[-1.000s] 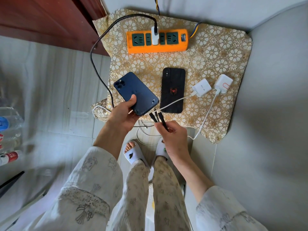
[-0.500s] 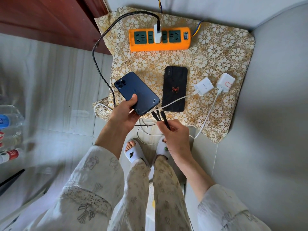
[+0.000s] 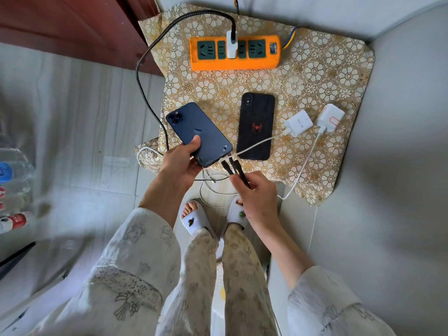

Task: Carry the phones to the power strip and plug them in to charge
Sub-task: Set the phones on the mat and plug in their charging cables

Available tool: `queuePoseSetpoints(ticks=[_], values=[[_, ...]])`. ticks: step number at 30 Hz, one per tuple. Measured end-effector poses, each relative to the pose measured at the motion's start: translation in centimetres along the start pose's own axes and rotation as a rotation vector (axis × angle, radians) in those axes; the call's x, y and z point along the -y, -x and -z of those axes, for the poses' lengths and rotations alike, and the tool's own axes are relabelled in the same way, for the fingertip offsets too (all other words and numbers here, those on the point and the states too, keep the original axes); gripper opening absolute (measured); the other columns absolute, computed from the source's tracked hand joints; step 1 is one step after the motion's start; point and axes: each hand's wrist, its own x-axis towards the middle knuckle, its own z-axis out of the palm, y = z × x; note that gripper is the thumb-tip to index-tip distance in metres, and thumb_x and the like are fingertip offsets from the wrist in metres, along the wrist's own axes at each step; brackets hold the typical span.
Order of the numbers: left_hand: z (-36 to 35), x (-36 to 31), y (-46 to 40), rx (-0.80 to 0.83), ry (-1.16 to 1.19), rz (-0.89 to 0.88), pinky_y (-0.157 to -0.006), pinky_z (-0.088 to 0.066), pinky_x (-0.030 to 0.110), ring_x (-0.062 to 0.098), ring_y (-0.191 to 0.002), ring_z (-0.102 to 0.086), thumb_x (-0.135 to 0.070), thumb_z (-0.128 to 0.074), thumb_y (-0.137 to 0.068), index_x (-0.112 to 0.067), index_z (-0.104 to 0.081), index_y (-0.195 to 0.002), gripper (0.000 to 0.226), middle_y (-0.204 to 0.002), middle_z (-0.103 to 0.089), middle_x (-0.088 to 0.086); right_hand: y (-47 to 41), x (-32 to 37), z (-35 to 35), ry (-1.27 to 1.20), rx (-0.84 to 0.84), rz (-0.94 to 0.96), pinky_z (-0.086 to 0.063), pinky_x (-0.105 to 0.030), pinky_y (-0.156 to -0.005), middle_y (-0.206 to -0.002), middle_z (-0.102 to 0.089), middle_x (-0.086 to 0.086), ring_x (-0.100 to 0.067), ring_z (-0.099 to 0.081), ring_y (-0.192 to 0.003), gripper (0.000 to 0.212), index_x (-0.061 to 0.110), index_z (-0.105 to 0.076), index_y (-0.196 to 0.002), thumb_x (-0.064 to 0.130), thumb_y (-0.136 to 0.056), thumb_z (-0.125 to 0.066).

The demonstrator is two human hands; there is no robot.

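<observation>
My left hand gripped the blue phone by its lower end, back side up, thumb pressed on its back and the other fingers curled underneath. The phone was tilted, its camera corner pointing up and left, and it hung over the near edge of the floral cloth.

My right hand was closed around the black multi-tip cable, pinching it just below the split so that the three short connector ends fanned out toward the phone's bottom edge. The tips sat just beside that edge; I could not tell whether any one had entered the port.

The black phone lay flat on the cloth, back up, a red spider mark on its case, with a white cable crossing its lower part. That cable ran to a white charger lying loose on the cloth, and a second white charger lay just beside it, touching or nearly so.

The orange power strip rested at the far side of the cloth, with one white adapter plugged into a middle socket and a braided black cord looping from it down the left edge.
</observation>
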Motion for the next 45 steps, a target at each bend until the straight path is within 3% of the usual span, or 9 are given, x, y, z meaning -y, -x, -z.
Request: queuePoseSetpoints(ticks=[17,24,28,30,32,36,39,41,45], values=[[0.1,0.4,0.1,-0.04,-0.104,-0.101,-0.057,-0.059,0.027,0.016,-0.077,-0.065,-0.009,-0.061,-0.085,-0.011,-0.058,-0.088,0.004,-0.084,-0.065,-0.001,-0.4,0.3,-0.1,0.004,0.041,-0.044,-0.049,-0.055,-0.066,-0.05,-0.043,0.007,-0.017,-0.04,-0.055,0.027,0.011,-0.059,-0.056,0.025,-0.079,-0.064],[-0.4,0.1,0.0,-0.028,-0.297,-0.16,-0.049,-0.055,0.02,0.012,-0.07,-0.064,-0.01,-0.063,-0.083,-0.012,-0.061,-0.086,0.004,-0.079,-0.065,-0.004,0.0,-0.9,-0.6,0.12,0.036,-0.012,-0.031,-0.033,-0.057,-0.049,-0.042,0.003,-0.014,-0.036,-0.052,0.036,0.007,-0.05,-0.051,0.023,-0.08,-0.063],[0.2,-0.6,-0.8,-0.004,-0.323,-0.083,-0.05,-0.055,0.021,0.012,-0.074,-0.062,-0.012,-0.06,-0.086,-0.008,-0.059,-0.099,0.014,-0.084,-0.064,-0.003,-1.0,0.0,0.1,0.112,0.237,-0.037,-0.029,-0.028,-0.051,-0.038,-0.041,0.011,-0.009,-0.034,-0.043,0.031,0.012,-0.063,-0.051,0.026,-0.078,-0.066],[0.9,-1.1,-1.8,-0.055,-0.402,-0.093,-0.059,-0.056,0.029,0.015,-0.077,-0.061,-0.013,-0.06,-0.086,-0.006,-0.058,-0.106,0.021,-0.09,-0.064,0.0,-1.9,1.1,1.0,0.155,0.387,-0.05,-0.034,-0.014,-0.054,-0.053,-0.056,0.022,0.005,-0.047,-0.048,0.019,0.018,-0.073,-0.085,0.035,-0.078,-0.067],[1.2,-1.7,-3.0,-0.121,-0.526,-0.164,-0.075,-0.055,0.038,0.021,-0.084,-0.06,-0.012,-0.06,-0.086,-0.004,-0.059,-0.111,0.026,-0.098,-0.062,0.006,-3.5,1.4,2.4,0.163,0.407,-0.068,-0.045,-0.014,-0.071,-0.09,-0.066,0.015,0.008,-0.058,-0.079,0.043,0.016,-0.063,-0.114,0.041,-0.079,-0.065],[0.5,-2.6,-5.0,-0.118,-0.714,-0.285,-0.079,-0.049,0.034,0.024,-0.091,-0.056,-0.012,-0.054,-0.088,-0.007,-0.059,-0.111,0.024,-0.101,-0.06,0.007,-6.4,1.0,4.7,0.28,0.013,0.031,-0.049,-0.032,-0.09,-0.112,-0.064,-0.009,-0.016,-0.06,-0.096,0.026,0.008,-0.061,-0.113,0.019,-0.092,-0.051],[-0.4,-2.8,-6.2,-0.105,-0.833,-0.339,-0.076,-0.047,0.033,0.024,-0.093,-0.055,-0.014,-0.052,-0.089,-0.01,-0.058,-0.114,0.026,-0.104,-0.061,0.007,-9.1,0.8,6.5,0.731,-0.198,0.245,-0.039,-0.035,-0.094,-0.125,-0.051,-0.014,-0.026,-0.047,-0.115,0.034,0.011,-0.053,-0.123,0.011,-0.089,-0.053],[-0.7,-2.8,-6.4,-0.138,-0.884,-0.4,-0.082,-0.051,0.039,0.028,-0.096,-0.057,-0.016,-0.054,-0.088,-0.011,-0.057,-0.115,0.028,-0.108,-0.063,0.009,-10.5,0.9,7.4,1.051,-0.223,0.394,-0.038,-0.04,-0.096,-0.128,-0.046,-0.015,-0.03,-0.04,-0.12,0.047,0.018,-0.049,-0.128,0.011,-0.083,-0.06],[-0.8,-2.7,-5.9,-0.257,-1.142,-0.571,-0.085,-0.048,0.041,0.033,-0.1,-0.058,-0.013,-0.054,-0.087,-0.009,-0.056,-0.119,0.032,-0.115,-0.061,0.016,-12.1,1.6,8.1,1.233,-0.169,0.478,-0.038,-0.045,-0.096,-0.135,-0.041,-0.016,-0.033,-0.038,-0.123,0.062,0.017,-0.043,-0.132,0.002,-0.076,-0.064]])
